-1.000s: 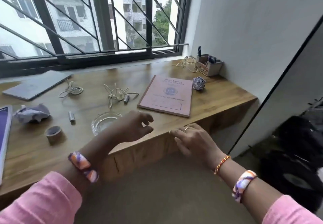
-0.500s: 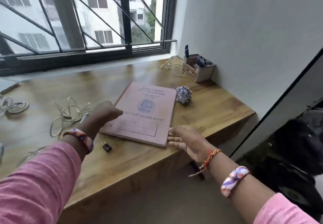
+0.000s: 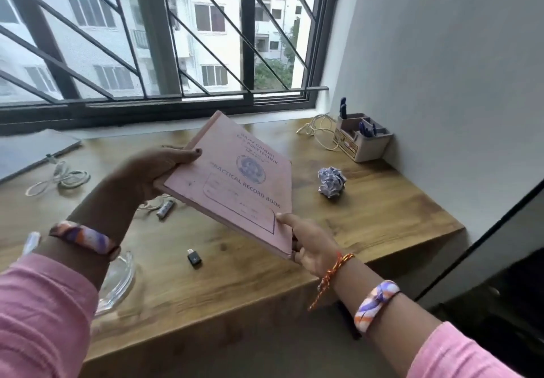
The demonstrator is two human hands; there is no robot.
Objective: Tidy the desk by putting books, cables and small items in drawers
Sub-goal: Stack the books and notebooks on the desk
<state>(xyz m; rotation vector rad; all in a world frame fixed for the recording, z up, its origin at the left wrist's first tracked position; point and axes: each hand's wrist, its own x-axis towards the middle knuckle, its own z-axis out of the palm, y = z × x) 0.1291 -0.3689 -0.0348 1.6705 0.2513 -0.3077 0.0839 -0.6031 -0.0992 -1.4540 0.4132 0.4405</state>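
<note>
Two hands hold one pink record book (image 3: 235, 180) tilted in the air above the wooden desk (image 3: 368, 218), clear of its surface. Left hand (image 3: 147, 177): thumb on the cover at the book's left edge, fingers curled under it, hidden. Right hand (image 3: 309, 248): thumb on the near right corner, fingers beneath, out of sight. Book hides the desk behind it. Left of the book: grey laptop (image 3: 32, 150), cut off by the frame edge; white coiled cable (image 3: 61, 178) near it. Below the book's left edge: glass dish (image 3: 117, 280), partly behind the left wrist. Far right of the book, by the wall: pen organiser (image 3: 362, 139), another pale cable (image 3: 318, 130) beside it. Right of the book: crumpled paper ball (image 3: 331, 181). Under the book's left edge: small cylinder (image 3: 165, 208), kind unclear. Below the book: black adapter (image 3: 194, 259).
</note>
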